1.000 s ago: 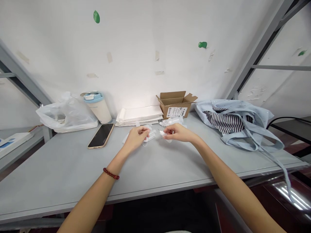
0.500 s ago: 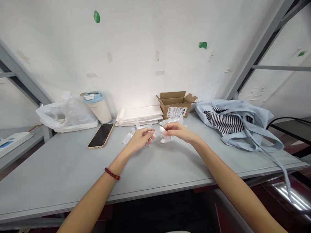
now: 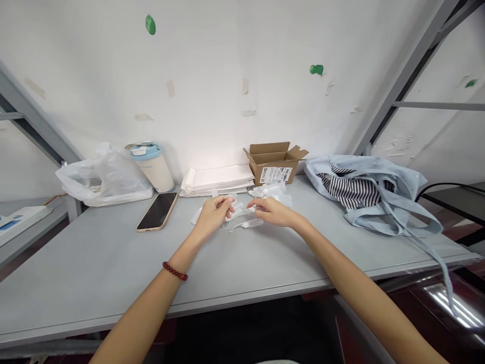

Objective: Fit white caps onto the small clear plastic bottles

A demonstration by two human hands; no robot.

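Observation:
My left hand (image 3: 212, 216) is closed, thumb and forefinger pressed together beside several small translucent plastic tubes (image 3: 238, 208). A thin white string hangs below its fingertips; whether they grip it I cannot make out. Opposite, my right hand (image 3: 273, 212) pinches the white end of a small clear tube, mostly covered by the fingers. Under that hand a single small tube (image 3: 253, 223) lies on the table, a thin string trailing left from it. More clear tubes (image 3: 268, 190) are heaped just behind my right hand.
An open cardboard box (image 3: 276, 164) stands behind the tubes, beside a stack of white envelopes (image 3: 220, 179). Leftward are a phone (image 3: 157, 212), a lidded cup (image 3: 153, 169) and a plastic bag (image 3: 104, 174). A light-blue cloth bag (image 3: 397, 172) lies right on the grey table (image 3: 242, 268).
My left hand has drawn slightly left and its fingers have closed more. My right hand has lowered, and a tube with its string now lies beneath it.

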